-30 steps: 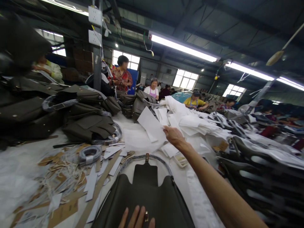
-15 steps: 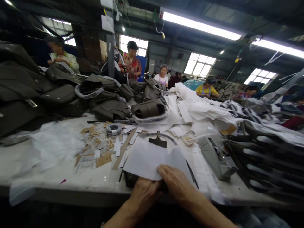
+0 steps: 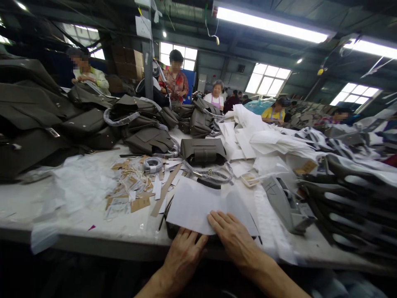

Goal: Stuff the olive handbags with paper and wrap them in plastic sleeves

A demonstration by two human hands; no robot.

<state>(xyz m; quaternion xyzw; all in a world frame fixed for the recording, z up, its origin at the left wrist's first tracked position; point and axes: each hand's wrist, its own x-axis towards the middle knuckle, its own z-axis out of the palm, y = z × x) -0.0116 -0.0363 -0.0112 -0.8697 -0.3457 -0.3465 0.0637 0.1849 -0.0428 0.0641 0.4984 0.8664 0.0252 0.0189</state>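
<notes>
A white sheet of paper (image 3: 194, 207) lies over a dark bag (image 3: 173, 231) at the table's near edge, hiding most of it. My right hand (image 3: 232, 234) rests on the sheet's near part with its fingers stretched out flat. Beside it, my left hand (image 3: 186, 250) has its fingers extended, the tips at the sheet's near edge and the bag's front. Nothing shows gripped in either hand. Beyond the sheet, a dark flap (image 3: 209, 183) sticks out near a small gold-coloured clasp (image 3: 210, 171) and a plastic-wrapped handle (image 3: 228, 176).
Dark bags (image 3: 27, 111) are heaped at left and behind, one bag (image 3: 203, 151) straight ahead. Tags with strings (image 3: 132, 182), crumpled white wrapping (image 3: 83, 178) and a tape roll-like coil (image 3: 152, 164) lie left. White sheets (image 3: 266, 140), a grey device (image 3: 283, 205) and stacked dark pieces (image 3: 341, 207) are at right. Co-workers sit beyond.
The dark flap beyond the sheet has tipped lower and shows less. My left hand has drawn back slightly, its fingers now straighter. The right hand stays on the sheet; the view has shifted a little.
</notes>
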